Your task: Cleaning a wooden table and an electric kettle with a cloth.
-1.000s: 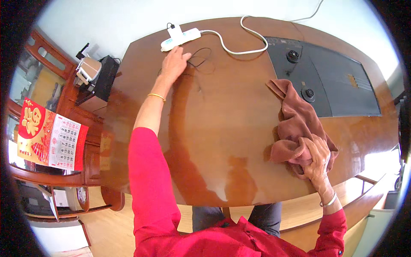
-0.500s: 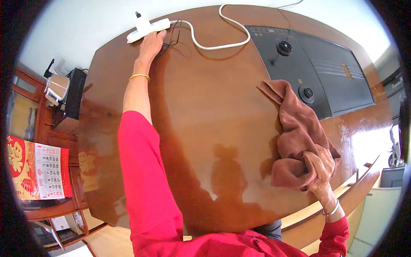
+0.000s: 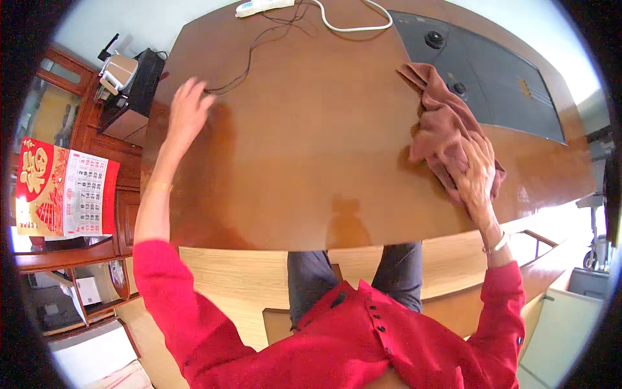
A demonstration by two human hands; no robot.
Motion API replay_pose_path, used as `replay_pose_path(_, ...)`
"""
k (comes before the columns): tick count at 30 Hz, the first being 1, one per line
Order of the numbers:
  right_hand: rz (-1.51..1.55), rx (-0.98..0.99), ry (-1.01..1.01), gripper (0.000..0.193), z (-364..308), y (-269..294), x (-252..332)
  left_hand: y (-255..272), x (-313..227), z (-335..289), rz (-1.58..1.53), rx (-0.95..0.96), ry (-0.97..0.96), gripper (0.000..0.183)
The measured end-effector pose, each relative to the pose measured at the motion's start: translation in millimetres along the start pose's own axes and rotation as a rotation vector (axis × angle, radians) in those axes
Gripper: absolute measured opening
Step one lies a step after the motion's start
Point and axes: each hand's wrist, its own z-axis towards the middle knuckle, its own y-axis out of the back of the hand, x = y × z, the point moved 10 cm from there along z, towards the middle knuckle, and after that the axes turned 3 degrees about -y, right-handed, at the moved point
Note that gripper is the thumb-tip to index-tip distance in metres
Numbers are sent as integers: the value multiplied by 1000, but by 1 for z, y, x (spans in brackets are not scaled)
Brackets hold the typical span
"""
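My left hand [image 3: 188, 109] is over the far-left part of the brown table [image 3: 311, 142]. Its fingers are closed on the end of a thin black cable [image 3: 249, 59]. From there the cable runs across the tabletop to a white power strip [image 3: 265, 5] at the far edge. On the right, my right hand [image 3: 476, 170] presses on a bunched brown cloth [image 3: 440, 123], gripping its near part. The cloth's far end reaches the edge of a dark glass cooktop panel [image 3: 492, 84] set into the table.
A thick white cord [image 3: 356, 29] curves from the power strip toward the cooktop. A kettle [image 3: 118, 71] stands on a black box [image 3: 139, 91] left of the table. Below them hangs a red and white calendar [image 3: 84, 191]. A wooden bench [image 3: 447, 269] lies beyond the near edge.
My left hand has left the power strip and come back toward me, drawing the black cable out across the table. My right hand and the cloth show farther up in the shifted view.
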Motion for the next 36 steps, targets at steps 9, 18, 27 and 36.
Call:
replay_pose_path(9, -41, 37, -261, 28, 58, -50, -3, 68, 64, -249, -28, 93, 580, 45)
replay_pose_path(18, 49, 390, 162, 22, 146, -167, 282, 90, 50, -260, -176, -207, 660, 43)
replay_pose_path(27, 567, 225, 863, 19, -33, -88, 464, 82, 89, -288, -183, -323, 844, 54)
replay_pose_path(36, 426, 175, 589, 40, -85, 22, 219, 78, 85, -284, -166, -220, 822, 51)
